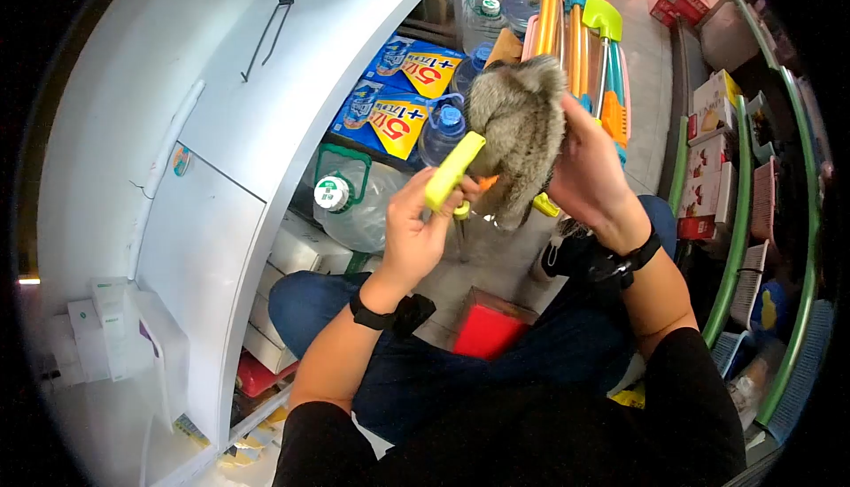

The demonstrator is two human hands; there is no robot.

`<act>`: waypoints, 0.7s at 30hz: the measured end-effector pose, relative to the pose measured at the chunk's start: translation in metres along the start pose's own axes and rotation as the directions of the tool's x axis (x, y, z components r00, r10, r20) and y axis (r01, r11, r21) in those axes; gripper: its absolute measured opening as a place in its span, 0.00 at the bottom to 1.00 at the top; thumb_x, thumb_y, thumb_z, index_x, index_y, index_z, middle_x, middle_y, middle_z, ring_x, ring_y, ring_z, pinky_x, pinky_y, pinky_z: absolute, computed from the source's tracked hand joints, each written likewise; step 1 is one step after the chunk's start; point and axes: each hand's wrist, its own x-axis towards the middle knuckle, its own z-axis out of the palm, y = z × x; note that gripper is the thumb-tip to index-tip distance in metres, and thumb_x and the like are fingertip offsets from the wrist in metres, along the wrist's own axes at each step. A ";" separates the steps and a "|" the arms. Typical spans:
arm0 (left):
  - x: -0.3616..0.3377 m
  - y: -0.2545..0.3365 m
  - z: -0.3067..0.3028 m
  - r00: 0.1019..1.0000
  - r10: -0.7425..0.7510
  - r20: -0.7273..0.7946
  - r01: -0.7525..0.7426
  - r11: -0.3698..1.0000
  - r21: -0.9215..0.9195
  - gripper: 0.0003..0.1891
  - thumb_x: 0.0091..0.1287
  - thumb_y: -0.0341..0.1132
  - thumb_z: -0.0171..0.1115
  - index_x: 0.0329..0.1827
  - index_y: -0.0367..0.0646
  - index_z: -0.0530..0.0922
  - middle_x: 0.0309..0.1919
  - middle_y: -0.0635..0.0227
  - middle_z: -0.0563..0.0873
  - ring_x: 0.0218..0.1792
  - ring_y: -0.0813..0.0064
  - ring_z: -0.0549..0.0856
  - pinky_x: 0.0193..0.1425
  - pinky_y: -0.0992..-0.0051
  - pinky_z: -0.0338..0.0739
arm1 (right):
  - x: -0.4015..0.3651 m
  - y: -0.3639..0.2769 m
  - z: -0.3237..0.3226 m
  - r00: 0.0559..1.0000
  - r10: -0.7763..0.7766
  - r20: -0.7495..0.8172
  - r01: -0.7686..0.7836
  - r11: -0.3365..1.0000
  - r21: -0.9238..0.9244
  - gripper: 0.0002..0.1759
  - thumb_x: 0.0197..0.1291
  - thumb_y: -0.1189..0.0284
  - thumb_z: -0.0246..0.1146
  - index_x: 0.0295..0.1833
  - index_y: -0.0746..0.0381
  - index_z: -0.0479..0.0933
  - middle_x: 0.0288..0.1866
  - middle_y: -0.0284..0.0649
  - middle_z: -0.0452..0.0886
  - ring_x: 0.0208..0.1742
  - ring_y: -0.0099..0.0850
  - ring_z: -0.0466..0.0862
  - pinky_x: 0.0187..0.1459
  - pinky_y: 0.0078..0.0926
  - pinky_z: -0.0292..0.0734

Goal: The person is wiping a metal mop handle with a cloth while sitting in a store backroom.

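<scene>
Nearest you, between your knees, a red box (485, 328) sits on the floor. Above it your left hand (416, 232) is closed around the grip of a yellow-green plastic tool (453, 171), fingers wrapped tight. It may be a tagging gun, though the warped view leaves that unsure. Its front end meets the grey furry item (518, 124), which is held up in the air between your two hands. Your right hand (589, 177) cups that item from the side, fingers curled in behind the fur and mostly hidden. The fur looks soft, light and limp, so it should fold rather than slip. Grip a firm bunch of the body, not loose tufts. Beyond, a water bottle (354, 208) and blue boxes (390, 119) lie under the white counter (221, 133). Farther off stand coloured handles (575, 35).
</scene>
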 end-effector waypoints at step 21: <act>0.000 0.007 0.005 0.995 0.084 0.045 -0.092 0.976 0.197 0.09 0.65 0.21 0.66 0.48 0.30 0.82 0.35 0.55 0.85 0.36 0.55 0.82 0.45 0.67 0.76 | -0.001 0.030 -0.004 0.991 0.009 0.133 0.043 0.922 -0.386 0.15 0.71 0.73 0.65 0.59 0.65 0.78 0.52 0.31 0.85 0.50 0.17 0.83 0.55 0.18 0.79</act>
